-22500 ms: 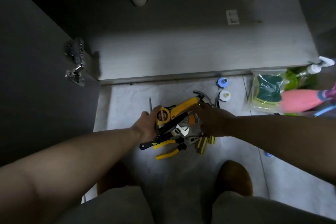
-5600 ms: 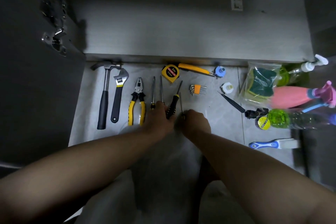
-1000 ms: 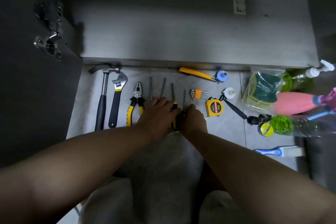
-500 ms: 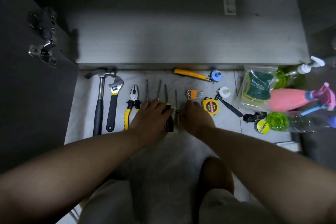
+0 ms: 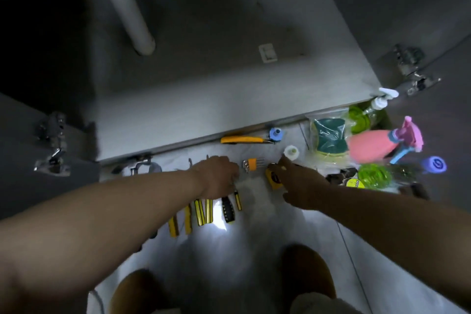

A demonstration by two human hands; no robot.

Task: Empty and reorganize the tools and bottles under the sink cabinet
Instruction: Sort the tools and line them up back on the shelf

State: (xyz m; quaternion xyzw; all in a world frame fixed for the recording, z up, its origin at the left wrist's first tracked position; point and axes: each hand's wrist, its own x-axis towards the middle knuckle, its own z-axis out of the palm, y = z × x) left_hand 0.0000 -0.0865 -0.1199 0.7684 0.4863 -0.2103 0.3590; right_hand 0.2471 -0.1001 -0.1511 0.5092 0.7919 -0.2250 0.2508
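Tools lie in a row on the grey floor in front of the open sink cabinet point(image 5: 229, 89). My left hand point(image 5: 219, 177) rests on the shafts of several yellow-and-black screwdrivers point(image 5: 228, 209), beside the pliers point(image 5: 188, 219); its fingertips are hidden. My right hand point(image 5: 299, 183) lies over the yellow tape measure point(image 5: 272, 178), fingers stretched toward a white cap point(image 5: 291, 151). An orange hex key set point(image 5: 252, 163) sits between my hands. To the right lie the pink spray bottle point(image 5: 369, 145) and two green bottles point(image 5: 377, 176).
A yellow utility knife point(image 5: 242, 139) and blue cap point(image 5: 275, 133) lie at the cabinet's edge. A bag of sponges point(image 5: 328, 135) lies at the right. A white drain pipe point(image 5: 127, 7) stands inside. Door hinges point(image 5: 53, 150) flank the opening. My knees are below.
My right hand has moved right, off the screwdrivers and onto the tape measure. My left hand stays on the screwdrivers. The view has tilted up and turned.
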